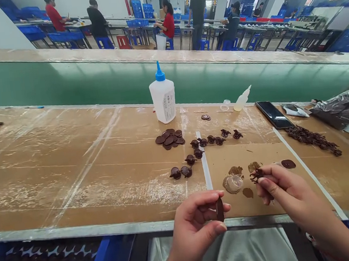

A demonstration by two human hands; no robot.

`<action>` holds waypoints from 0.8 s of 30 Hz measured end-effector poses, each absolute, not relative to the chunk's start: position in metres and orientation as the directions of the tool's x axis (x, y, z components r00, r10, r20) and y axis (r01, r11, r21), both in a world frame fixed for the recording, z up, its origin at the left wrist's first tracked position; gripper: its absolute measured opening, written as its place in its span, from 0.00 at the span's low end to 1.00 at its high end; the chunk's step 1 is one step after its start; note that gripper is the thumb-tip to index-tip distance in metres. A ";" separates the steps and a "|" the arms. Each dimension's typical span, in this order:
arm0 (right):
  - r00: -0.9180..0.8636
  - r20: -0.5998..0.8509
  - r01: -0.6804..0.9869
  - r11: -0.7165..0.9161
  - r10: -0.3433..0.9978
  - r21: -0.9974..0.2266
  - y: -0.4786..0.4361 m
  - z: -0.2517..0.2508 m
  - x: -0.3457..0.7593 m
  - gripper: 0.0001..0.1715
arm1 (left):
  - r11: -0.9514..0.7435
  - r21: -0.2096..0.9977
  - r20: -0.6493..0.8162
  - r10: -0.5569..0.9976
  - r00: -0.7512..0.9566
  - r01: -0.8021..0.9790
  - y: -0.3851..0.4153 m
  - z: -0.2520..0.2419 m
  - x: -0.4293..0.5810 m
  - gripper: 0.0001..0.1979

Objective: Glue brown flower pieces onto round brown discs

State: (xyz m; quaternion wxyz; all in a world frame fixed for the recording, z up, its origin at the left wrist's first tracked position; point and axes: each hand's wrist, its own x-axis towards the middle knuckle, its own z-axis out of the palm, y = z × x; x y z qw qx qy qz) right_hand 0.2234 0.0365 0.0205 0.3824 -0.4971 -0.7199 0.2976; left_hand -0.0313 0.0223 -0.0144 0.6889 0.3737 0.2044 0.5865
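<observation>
Near the table's front edge my left hand (199, 223) grips a dark brown disc (220, 209), seen edge-on between thumb and fingers. My right hand (280, 186) pinches a small dark brown branched piece (255, 175) above the cardboard. Beneath and left of it sits a small clear round dish (233, 183), with brownish stains around it. Another dark disc (288, 164) lies just beyond my right hand. Several small dark assembled pieces (186, 171) stand in a curved row farther left. A pile of flat brown discs (169, 139) lies behind them.
A white bottle with blue nozzle (162, 96) stands at the back, with a small dropper bottle (242, 99) to its right. A phone (274, 114) and a heap of branched pieces (313, 140) lie right. A blue crate (105, 260) with discs is below left. People work beyond the green belt (100, 78).
</observation>
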 end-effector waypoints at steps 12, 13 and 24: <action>-0.322 0.360 0.770 0.463 0.876 -0.439 0.049 0.025 0.217 0.08 | 0.117 0.688 0.141 0.947 0.290 -0.716 0.026 -0.010 -0.032 0.16; -0.326 0.363 0.781 0.465 0.873 -0.417 0.049 0.026 0.217 0.08 | 0.121 0.689 0.138 0.946 0.293 -0.715 0.026 -0.010 -0.032 0.16; -0.376 0.348 0.832 0.478 0.859 -0.282 0.044 0.029 0.211 0.09 | 0.092 0.661 0.187 0.941 0.282 -0.745 0.025 -0.010 -0.030 0.18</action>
